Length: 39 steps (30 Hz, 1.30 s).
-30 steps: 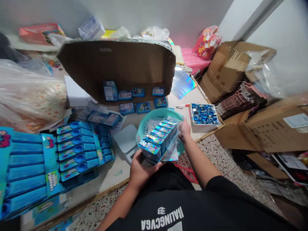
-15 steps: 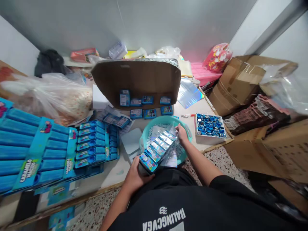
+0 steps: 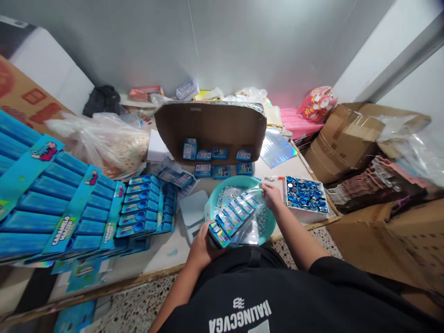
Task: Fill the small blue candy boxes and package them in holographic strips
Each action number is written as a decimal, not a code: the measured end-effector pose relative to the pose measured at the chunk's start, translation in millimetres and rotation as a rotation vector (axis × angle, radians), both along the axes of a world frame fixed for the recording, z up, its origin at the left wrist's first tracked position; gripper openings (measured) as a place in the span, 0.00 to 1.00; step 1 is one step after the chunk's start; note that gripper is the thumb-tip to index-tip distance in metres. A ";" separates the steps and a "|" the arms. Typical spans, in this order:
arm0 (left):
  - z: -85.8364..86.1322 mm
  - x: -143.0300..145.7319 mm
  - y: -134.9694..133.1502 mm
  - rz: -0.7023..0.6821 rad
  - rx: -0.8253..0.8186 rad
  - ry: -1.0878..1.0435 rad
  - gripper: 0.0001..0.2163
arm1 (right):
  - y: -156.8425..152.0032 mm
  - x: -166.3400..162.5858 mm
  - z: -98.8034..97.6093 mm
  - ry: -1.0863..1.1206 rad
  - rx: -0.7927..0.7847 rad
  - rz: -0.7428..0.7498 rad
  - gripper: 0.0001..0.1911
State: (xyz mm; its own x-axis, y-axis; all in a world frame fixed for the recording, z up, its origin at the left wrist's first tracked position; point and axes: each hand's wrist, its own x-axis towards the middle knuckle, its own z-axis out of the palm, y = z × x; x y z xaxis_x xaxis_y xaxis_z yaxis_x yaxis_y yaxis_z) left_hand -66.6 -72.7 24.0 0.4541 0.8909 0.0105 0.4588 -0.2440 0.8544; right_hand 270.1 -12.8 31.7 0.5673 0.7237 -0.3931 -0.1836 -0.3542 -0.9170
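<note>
My left hand (image 3: 204,247) is wrapped round the near end of a row of small blue candy packs (image 3: 233,218) with shiny tops. The row slants up to the right, over the turquoise basin (image 3: 208,209). At its far end my right hand (image 3: 272,196) pinches the edge of a clear plastic bag (image 3: 257,192). The bag lies around the far part of the row; how much of it is covered I cannot make out. Small pale pieces (image 3: 262,222) and clear film lie in the basin below.
Stacked blue display packs (image 3: 79,208) stand at the left. Behind the basin, several small blue boxes (image 3: 221,172) sit by an upright cardboard flap (image 3: 211,122). A white box (image 3: 308,209) of blue caps is to the right, near brown cartons (image 3: 333,138).
The head view has shifted, so the scene sits lower and farther right. The row stays in my left hand, while my right hand draws the bag's edge slightly away from its far end.
</note>
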 end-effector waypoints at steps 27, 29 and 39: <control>66.3 21.5 50.9 0.094 -0.165 0.121 0.10 | -41.4 -84.3 80.8 -0.859 0.340 0.650 0.12; 70.2 26.6 45.4 0.125 -0.137 0.151 0.10 | -41.0 -103.0 88.0 -0.982 0.341 0.861 0.12; 61.0 23.5 43.4 0.112 -0.045 0.108 0.11 | -31.7 -107.1 72.4 -1.038 0.283 1.013 0.10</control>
State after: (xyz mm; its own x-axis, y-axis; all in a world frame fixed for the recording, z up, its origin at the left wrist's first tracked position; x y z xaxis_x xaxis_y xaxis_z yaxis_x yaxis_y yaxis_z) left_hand -43.1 -29.3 85.0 0.3483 0.9345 -0.0739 0.5705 -0.1487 0.8077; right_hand 162.9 -44.5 104.1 -0.2823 0.9558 0.0818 0.7939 0.2806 -0.5394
